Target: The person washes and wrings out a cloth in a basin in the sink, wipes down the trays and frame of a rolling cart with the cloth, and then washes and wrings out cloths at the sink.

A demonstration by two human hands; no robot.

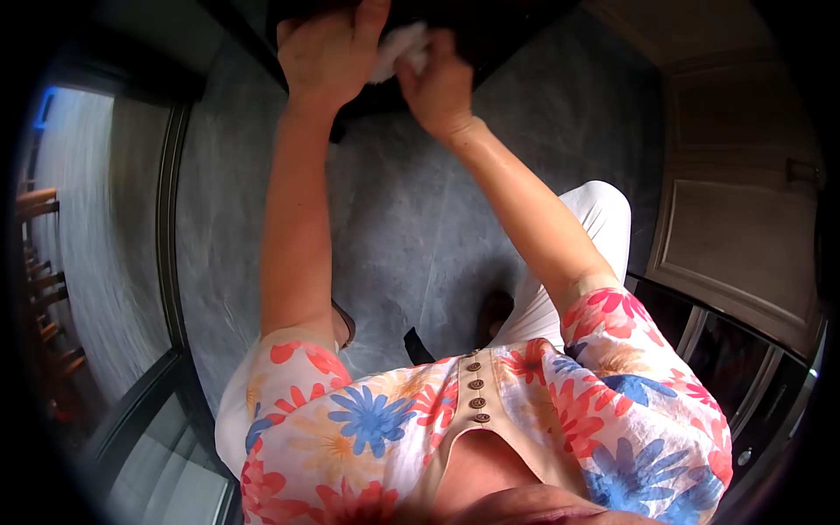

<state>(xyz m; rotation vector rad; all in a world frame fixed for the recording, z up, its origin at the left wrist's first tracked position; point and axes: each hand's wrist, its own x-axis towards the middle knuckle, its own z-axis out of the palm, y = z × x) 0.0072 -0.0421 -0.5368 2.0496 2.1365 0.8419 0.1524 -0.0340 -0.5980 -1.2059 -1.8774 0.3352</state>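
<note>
At the top of the head view is a dark, black-surfaced object (516, 28), cut off by the frame edge. My left hand (328, 54) rests on its near part, with thumb and fingers apart and nothing visible in it. To its right, my right hand (440, 86) has its fingers closed on a crumpled white cloth (401, 51), which lies between the two hands against the dark surface. The fingertips of my right hand are slightly blurred.
Grey floor (394, 210) lies beneath my arms. A wooden cabinet door (744, 232) with a dark handle stands at the right, above dark shelving. At the left are a black-framed glass door (171, 236) and wooden chair parts (39, 206) beyond it.
</note>
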